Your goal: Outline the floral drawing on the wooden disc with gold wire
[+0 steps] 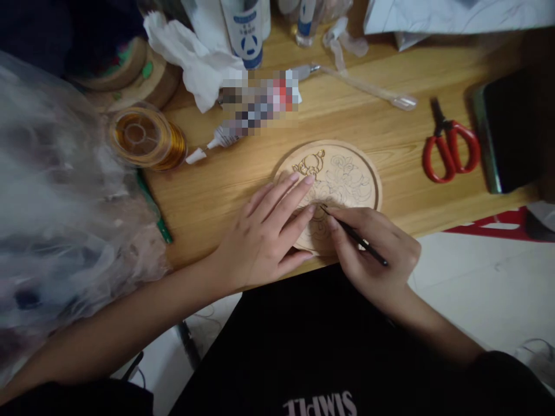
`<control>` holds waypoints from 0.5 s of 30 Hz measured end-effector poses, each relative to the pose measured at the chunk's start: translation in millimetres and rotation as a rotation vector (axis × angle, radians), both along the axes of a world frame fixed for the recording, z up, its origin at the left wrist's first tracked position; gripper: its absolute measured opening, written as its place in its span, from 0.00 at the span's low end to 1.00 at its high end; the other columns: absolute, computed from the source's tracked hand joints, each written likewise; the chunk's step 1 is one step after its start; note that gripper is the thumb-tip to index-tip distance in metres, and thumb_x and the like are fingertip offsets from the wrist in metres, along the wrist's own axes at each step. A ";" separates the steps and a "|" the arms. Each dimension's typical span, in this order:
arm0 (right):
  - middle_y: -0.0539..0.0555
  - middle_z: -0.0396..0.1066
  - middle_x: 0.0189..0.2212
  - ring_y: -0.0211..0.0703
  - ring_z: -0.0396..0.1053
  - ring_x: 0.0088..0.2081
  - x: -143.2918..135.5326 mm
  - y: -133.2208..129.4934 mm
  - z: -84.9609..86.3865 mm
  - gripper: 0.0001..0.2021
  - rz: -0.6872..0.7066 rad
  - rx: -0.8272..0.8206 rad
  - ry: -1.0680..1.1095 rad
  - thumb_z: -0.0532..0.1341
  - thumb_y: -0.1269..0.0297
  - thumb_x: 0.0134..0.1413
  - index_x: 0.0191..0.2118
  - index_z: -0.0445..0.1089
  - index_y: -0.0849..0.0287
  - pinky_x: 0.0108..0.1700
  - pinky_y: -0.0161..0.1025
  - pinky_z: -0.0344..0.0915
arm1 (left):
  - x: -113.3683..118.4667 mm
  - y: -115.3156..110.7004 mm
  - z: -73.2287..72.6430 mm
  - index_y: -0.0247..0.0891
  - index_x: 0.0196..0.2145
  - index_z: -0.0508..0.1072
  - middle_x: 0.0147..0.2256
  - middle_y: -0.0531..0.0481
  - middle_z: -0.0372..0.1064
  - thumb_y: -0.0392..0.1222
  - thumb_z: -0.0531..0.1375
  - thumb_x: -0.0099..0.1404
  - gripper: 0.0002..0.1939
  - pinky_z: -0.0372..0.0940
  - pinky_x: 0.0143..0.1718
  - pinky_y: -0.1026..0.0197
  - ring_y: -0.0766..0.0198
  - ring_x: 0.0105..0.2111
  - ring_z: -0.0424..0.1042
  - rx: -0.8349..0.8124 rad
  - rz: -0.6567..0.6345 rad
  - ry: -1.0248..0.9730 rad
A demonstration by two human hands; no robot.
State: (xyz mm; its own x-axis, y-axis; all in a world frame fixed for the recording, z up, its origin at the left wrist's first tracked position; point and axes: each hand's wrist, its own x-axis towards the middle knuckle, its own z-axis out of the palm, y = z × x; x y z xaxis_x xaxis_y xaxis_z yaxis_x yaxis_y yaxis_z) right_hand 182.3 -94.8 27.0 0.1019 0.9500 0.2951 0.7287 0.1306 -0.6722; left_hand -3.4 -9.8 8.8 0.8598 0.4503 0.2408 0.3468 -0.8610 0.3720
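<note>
A round wooden plate (378, 188) with a raised rim lies at the table's front edge. Fine floral lines (347, 179) are drawn on it, and bent gold wire (313, 163) follows part of the drawing at the upper left. My left hand (269, 231) rests flat over the plate's left side, fingers spread and holding nothing. Pinched in my right hand (377, 242) are slim black tweezers (362, 241), their tip touching or just above the plate beside my left fingertips. Whether the tip grips any wire is too small to tell.
Left of the plate are a spool of gold wire (145, 136), a glue tube (229, 132), a green tool (158, 216) and plastic sheeting (78, 190). Red-handled scissors (451, 150) and a phone (509, 133) lie right. A plastic dropper (373, 91) and crumpled tissue (199, 60) lie behind.
</note>
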 end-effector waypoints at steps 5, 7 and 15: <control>0.53 0.80 0.36 0.40 0.78 0.35 6.0 5.3 0.7 0.13 0.039 0.002 0.008 0.63 0.76 0.56 0.45 0.74 0.55 0.36 0.37 0.76 | 0.1 -1.9 -2.1 0.32 0.57 0.67 0.65 0.30 0.57 0.54 0.60 0.68 0.27 0.57 0.64 0.40 0.42 0.67 0.56 0.008 0.022 -0.017; 0.52 0.80 0.35 0.40 0.78 0.35 5.5 6.3 2.2 0.11 0.051 0.016 -0.004 0.63 0.75 0.58 0.45 0.74 0.55 0.36 0.38 0.76 | -0.1 -2.4 -2.7 0.32 0.57 0.68 0.65 0.30 0.58 0.54 0.60 0.68 0.27 0.57 0.64 0.40 0.42 0.67 0.56 0.004 0.025 -0.024; 0.50 0.81 0.33 0.38 0.79 0.33 23.7 12.5 2.9 0.06 -0.364 0.051 0.258 0.68 0.71 0.53 0.38 0.78 0.54 0.36 0.35 0.77 | -1.8 -1.7 -0.1 0.30 0.57 0.69 0.63 0.27 0.59 0.53 0.64 0.65 0.30 0.60 0.62 0.37 0.38 0.65 0.58 0.048 -0.001 -0.004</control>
